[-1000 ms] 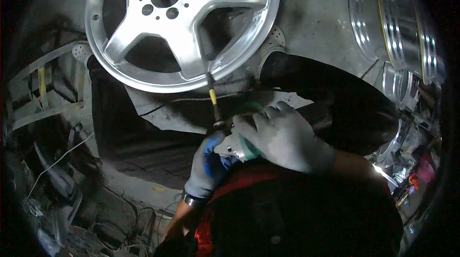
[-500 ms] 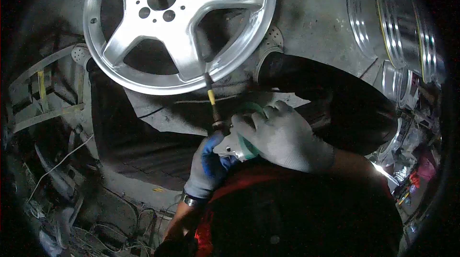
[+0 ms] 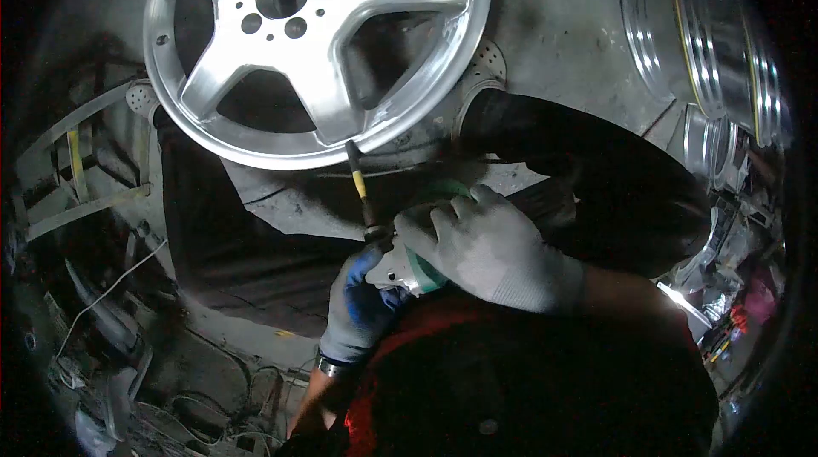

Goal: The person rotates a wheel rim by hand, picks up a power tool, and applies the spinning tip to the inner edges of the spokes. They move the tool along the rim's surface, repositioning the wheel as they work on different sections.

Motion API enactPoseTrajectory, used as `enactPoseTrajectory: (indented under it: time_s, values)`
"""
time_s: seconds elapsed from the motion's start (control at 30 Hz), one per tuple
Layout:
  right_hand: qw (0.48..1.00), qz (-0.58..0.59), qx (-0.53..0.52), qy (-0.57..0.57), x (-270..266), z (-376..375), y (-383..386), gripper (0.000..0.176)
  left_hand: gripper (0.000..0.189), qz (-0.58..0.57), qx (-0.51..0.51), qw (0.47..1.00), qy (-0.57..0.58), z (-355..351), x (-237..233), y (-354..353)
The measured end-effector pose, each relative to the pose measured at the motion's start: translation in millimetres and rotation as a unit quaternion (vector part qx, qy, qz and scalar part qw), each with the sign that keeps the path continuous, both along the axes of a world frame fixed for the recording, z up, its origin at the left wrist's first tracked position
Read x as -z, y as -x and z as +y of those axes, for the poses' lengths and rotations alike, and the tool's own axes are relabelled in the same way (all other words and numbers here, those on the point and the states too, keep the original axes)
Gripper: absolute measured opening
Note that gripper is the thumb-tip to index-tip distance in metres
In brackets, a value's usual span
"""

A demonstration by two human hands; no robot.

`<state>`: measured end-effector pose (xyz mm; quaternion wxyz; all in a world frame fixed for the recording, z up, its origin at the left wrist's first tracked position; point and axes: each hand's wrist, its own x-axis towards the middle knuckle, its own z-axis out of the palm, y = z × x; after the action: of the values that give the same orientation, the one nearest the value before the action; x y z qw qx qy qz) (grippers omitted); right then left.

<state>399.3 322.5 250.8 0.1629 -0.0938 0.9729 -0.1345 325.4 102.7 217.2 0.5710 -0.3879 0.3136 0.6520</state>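
Power tool, centre frame: stiff, compact and weighty by the look, best gripped by its body, with its long bit tipped against the lower rim of the wheel. Left hand fingers wrap shut beneath it; right hand clamps over the top, both gloved. The wheel, upper left, looks heavy, hard and slick.

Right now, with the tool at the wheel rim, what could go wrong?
The long shaft works at the rim edge of the wheel; it could skip and gouge the polished face. No clamp shows, so the wheel may shift. The left hand, right hand and trouser leg sit close to the tool.
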Motion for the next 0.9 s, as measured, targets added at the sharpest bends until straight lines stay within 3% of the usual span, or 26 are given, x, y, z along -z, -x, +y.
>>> enactPoseTrajectory:
  time_s: [0.07,0.17,0.3,0.37,0.4,0.43,0.47,0.5,0.63,0.7,0.83,0.9]
  values:
    - [1.0,0.017,0.018,0.008,2.9,4.0,-4.3,0.044,0.044,0.144,0.061,0.987,-0.044,-1.9,2.5,-6.9]
    - [0.999,0.006,0.042,-0.017,-2.7,17.3,-10.6,0.045,0.043,0.234,0.115,0.957,-0.13,2.0,22.9,-11.3]
    - [0.999,-0.023,0.047,-0.016,-9.1,25.1,-11.6,0.049,0.042,0.361,0.226,0.903,-0.06,12.1,23.6,-12.9]
    - [0.999,-0.013,0.04,-0.009,-5.8,19.2,-8.4,0.05,0.041,0.549,0.29,0.783,-0.016,6.3,21.3,-13.1]
    - [0.999,-0.012,0.039,-0.006,-5.6,15.4,-5.0,0.05,0.041,0.549,0.291,0.783,-0.013,5.7,20.6,-9.0]
    - [0.999,-0.021,0.021,-0.021,-5.7,10.9,-1.3,0.05,0.042,0.287,0.16,0.944,-0.029,8.8,17.2,-0.8]
    - [0.999,-0.03,0.003,-0.037,-5.8,8.8,0.4,0.05,0.042,-0.008,0.009,0.999,-0.043,11.8,12.3,4.6]
    - [0.999,-0.031,0.002,-0.036,-4.8,9.5,-0.1,0.05,0.042,0.179,0.048,0.979,-0.079,12.1,1.6,-1.7]
    - [0.999,-0.024,0.038,-0.02,-4.1,18.4,-7.3,0.046,0.04,0.213,0.074,0.97,-0.093,6.9,24.1,-10.6]
    - [0.998,-0.019,0.055,-0.022,-7.4,22.0,-10.4,0.042,0.036,0.359,0.228,0.903,-0.054,18.6,26.4,-9.1]
    - [0.998,-0.02,0.052,-0.025,-10.1,21.0,-6.9,0.044,0.038,0.287,0.236,0.927,-0.045,-6.0,58.5,-14.3]
    - [0.999,-0.01,0.034,-0.018,-4.3,13.0,-2.4,0.044,0.046,0.042,0.055,0.997,0.026,-18.2,54.1,-13.3]
